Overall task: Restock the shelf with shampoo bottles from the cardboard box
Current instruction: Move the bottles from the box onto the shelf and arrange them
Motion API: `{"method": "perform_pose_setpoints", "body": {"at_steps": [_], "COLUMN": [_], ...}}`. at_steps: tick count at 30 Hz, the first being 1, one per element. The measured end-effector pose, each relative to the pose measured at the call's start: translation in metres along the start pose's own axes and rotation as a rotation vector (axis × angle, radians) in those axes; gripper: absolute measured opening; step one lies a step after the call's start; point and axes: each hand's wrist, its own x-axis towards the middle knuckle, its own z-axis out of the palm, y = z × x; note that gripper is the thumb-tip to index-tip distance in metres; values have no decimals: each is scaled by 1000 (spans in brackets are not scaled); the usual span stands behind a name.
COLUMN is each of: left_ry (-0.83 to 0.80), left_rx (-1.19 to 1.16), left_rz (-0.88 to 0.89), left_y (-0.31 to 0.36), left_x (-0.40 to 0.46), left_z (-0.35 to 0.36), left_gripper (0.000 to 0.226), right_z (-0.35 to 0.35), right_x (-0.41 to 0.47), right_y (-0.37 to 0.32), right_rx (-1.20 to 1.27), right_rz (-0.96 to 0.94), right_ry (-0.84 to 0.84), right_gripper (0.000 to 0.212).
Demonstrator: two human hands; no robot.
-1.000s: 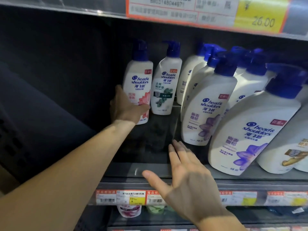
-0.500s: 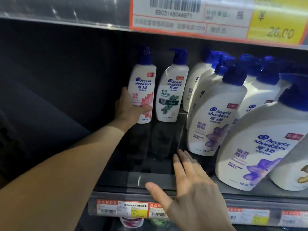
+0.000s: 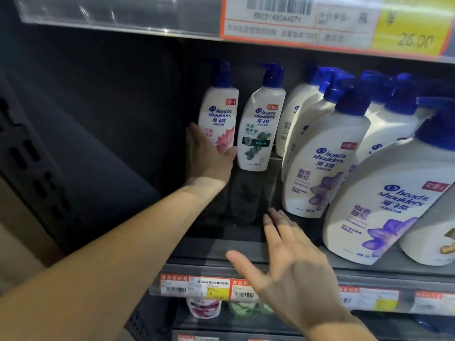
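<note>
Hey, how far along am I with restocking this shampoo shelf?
Done: the right side is packed with large bottles, and a green-leaf bottle stands at the back. In hand: your left hand holds a pink-flower bottle upright beside it; your right hand is open over the shelf edge. Left: the bare space in front of those two. The box isn't in view.

On the dark shelf point(image 3: 221, 252) we see the pink-flower bottle point(image 3: 219, 114) standing upright at the back, gripped low by the left hand point(image 3: 209, 158). The green-leaf bottle point(image 3: 261, 124) stands just right of that hand. Rows of purple-flower bottles point(image 3: 322, 158) stand right of the spread right hand point(image 3: 295, 274).
</note>
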Motion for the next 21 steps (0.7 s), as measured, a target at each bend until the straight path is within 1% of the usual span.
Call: {"method": "perform_pose_setpoints", "body": {"at_steps": [2, 4, 7, 10, 11, 13, 15, 16, 17, 18, 20, 21], "left_ry": [-49, -88, -149, -302, -366, -466, -450, -459, -511, -568, -697, -700], "left_rx": [85, 182, 270, 309, 295, 233, 169, 152, 204, 305, 568, 616], "left_rz": [88, 165, 268, 381, 383, 352, 324, 290, 274, 274, 248, 154], "left_y": [7, 11, 8, -7, -13, -25, -43, -56, -72, -90, -134, -153], "left_x": [-21, -45, -92, -142, -160, -199, -245, -269, -291, -310, -339, -348], "left_z": [-9, -22, -51, -83, -94, -117, -142, -155, -168, -180, -201, -209], "left_gripper": [84, 78, 70, 66, 67, 66, 63, 60, 56, 56, 63, 62], "right_z": [2, 0, -11, -23, -25, -25, -26, -24, -21, -16, -6, 2], "right_x": [1, 3, 0, -21, -38, -84, -137, -162, -187, -210, -248, -262], "right_y": [2, 4, 0, -22, -33, -57, -80, -91, -102, -112, -135, -145], "right_rx": [8, 5, -52, -74, -39, 83, 270, 359, 414, 456, 516, 513], "right_rz": [-10, -30, -45, -82, -76, -54, 53, 125, 185, 219, 235, 220], "right_ry": [-26, -50, -129, -165, -141, -34, 55, 34, -11, -52, -135, -196], "right_gripper": [110, 112, 106, 97, 92, 75, 62, 58, 55, 54, 51, 51]}}
